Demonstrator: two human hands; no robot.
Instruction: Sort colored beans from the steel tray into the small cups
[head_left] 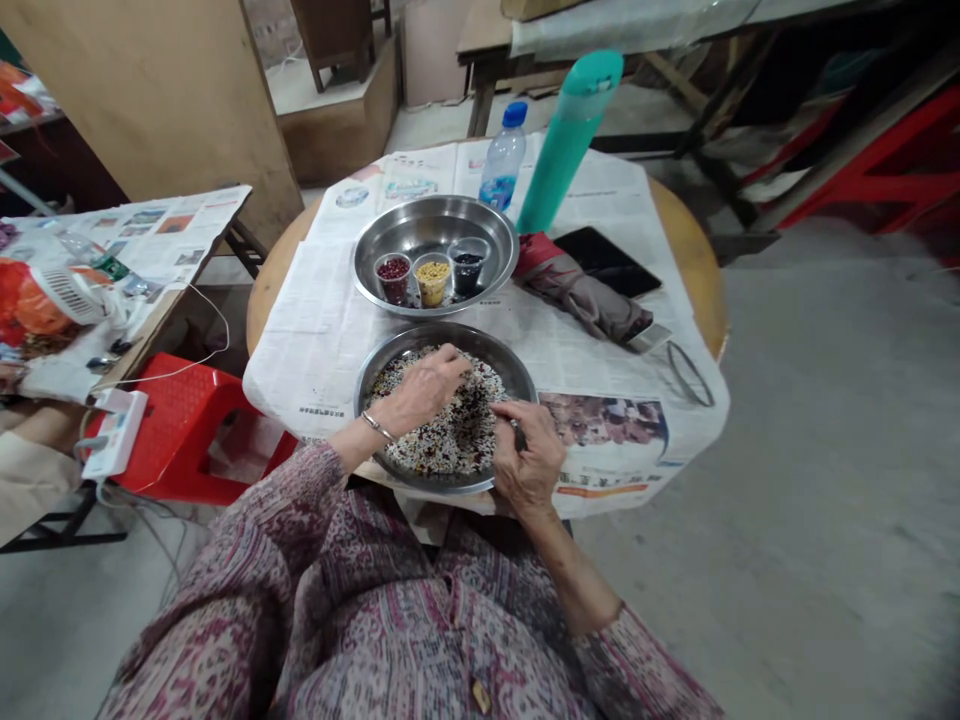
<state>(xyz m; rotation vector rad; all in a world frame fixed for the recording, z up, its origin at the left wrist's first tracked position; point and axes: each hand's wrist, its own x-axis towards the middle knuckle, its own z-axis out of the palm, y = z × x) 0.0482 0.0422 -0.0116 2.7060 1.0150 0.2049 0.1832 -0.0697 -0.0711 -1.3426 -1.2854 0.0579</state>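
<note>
A steel basin point(365, 375) in front of me holds mixed grains and beans point(442, 435), white, dark red, black and yellow. My left hand point(427, 388) is over its far left part, fingers bent down and together at the grains; what is in the fingertips is hidden. At the right rim, my right hand point(531, 455) has curled fingers with a dark spot between thumb and finger, which I cannot make out. Behind stands a second steel basin point(420, 222). Inside it are clear cups of red beans point(394, 275), yellow beans point(433, 280) and black beans point(468, 268).
Newspaper point(300, 330) covers the round table. Behind the basins stand a water bottle point(504, 160) and a green bottle point(570, 140). A folded umbrella point(585, 290) and a black tablet point(607, 260) lie right. A red stool point(180, 430) with a power strip point(116, 435) is left, near another person's leg.
</note>
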